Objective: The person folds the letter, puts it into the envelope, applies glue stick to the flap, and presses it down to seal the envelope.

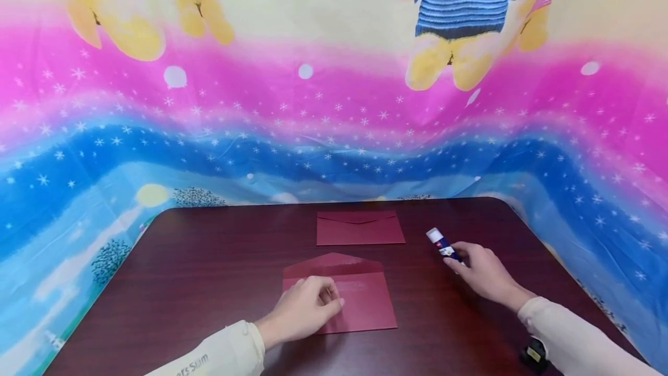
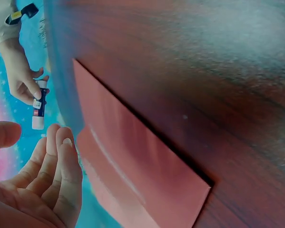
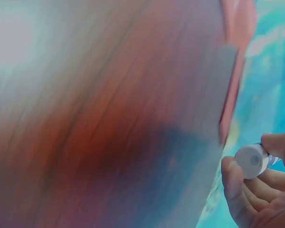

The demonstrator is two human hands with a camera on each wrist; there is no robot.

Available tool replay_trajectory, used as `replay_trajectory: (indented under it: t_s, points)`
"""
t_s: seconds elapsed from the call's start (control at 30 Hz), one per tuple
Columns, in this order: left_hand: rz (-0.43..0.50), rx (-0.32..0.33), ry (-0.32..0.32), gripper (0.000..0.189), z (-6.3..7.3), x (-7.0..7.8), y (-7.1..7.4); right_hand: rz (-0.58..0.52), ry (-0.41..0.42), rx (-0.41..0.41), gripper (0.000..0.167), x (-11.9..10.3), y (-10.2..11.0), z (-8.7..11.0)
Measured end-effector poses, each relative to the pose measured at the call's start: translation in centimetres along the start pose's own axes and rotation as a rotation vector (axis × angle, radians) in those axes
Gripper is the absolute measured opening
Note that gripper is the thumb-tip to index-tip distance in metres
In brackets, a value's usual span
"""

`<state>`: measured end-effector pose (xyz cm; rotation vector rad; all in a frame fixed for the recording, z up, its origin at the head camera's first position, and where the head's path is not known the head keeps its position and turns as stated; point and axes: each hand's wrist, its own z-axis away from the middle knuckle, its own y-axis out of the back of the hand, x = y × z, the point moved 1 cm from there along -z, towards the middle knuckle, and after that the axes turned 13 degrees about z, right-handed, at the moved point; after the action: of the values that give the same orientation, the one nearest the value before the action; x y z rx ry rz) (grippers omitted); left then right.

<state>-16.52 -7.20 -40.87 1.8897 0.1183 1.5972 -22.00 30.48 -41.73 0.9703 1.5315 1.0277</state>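
My right hand (image 1: pixel 485 271) holds a glue stick (image 1: pixel 447 252) by its lower end, above the table's right side. The stick has a dark blue label and white ends; its round white base (image 3: pixel 250 161) faces the right wrist camera. In front of me lies a dark red envelope (image 1: pixel 365 306), its pointed flap (image 1: pixel 334 261) unfolded away from me. A pale streak runs across it near the flap fold, plain in the left wrist view. My left hand (image 1: pixel 305 309) hovers over the envelope's left part, fingers loosely bent with nothing between them, hiding that part in the head view.
Another dark red envelope (image 1: pixel 360 232), flap folded down, lies farther back on the brown wooden table (image 1: pixel 209 271). A cloth printed with bears and snowflakes (image 1: pixel 313 103) hangs right behind the table and along its sides. A small black device (image 1: pixel 534 355) sits at the right wrist.
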Motion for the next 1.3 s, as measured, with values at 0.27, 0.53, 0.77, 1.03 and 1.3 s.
replay_trajectory:
  t_s: [0.27,0.53,0.77,1.03,1.3]
  points:
    - [0.170,0.048,-0.028,0.010,-0.7,0.7,0.9,-0.321,0.074,-0.118,0.037,-5.2,0.5,0.7]
    - [0.445,0.061,-0.037,0.027,-1.2,1.3,1.1,-0.475,0.214,-0.222,0.040,-8.8,0.2,1.6]
    - [0.564,0.019,-0.064,0.052,-1.4,1.9,0.8,-0.534,0.336,-0.308,0.036,-11.7,-0.1,2.4]
    - [0.230,-0.034,-0.213,0.042,-1.3,2.3,1.3,-0.491,0.426,-0.359,0.033,-13.7,-0.2,3.0]
    - [-0.276,-0.050,-0.397,0.025,-0.9,2.1,1.6,-0.444,0.473,-0.361,0.028,-15.1,-0.7,3.0]
